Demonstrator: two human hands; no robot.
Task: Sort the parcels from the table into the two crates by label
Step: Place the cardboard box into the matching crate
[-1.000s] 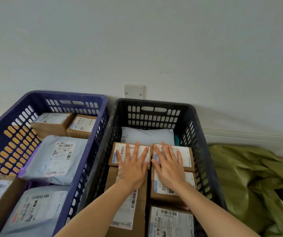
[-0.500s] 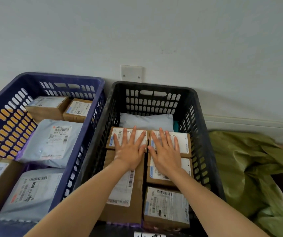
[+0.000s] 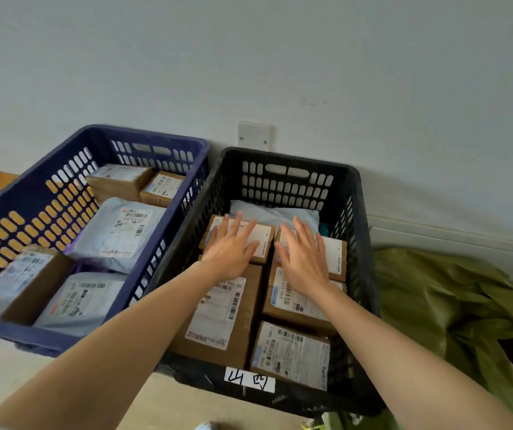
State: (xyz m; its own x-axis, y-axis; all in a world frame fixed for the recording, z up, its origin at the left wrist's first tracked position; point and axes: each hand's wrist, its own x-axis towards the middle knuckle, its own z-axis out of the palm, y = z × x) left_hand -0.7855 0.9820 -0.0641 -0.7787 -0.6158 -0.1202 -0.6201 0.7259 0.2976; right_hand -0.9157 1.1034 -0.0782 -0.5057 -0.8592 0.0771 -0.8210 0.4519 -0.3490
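slid toward 12 o'clock, the left hand (image 3: pixel 233 248) and right hand (image 3: pixel 306 259) lie flat, gripping nothing, on brown cardboard parcels (image 3: pixel 263 241) in the black slotted plastic crate (image 3: pixel 286 155); press evenly to level them.

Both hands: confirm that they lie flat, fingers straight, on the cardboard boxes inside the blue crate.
Not right: the crate is wrong. The head view shows the left hand and the right hand flat, fingers straight, on the cardboard boxes inside the black crate. The blue crate stands beside it, and neither hand is in it.
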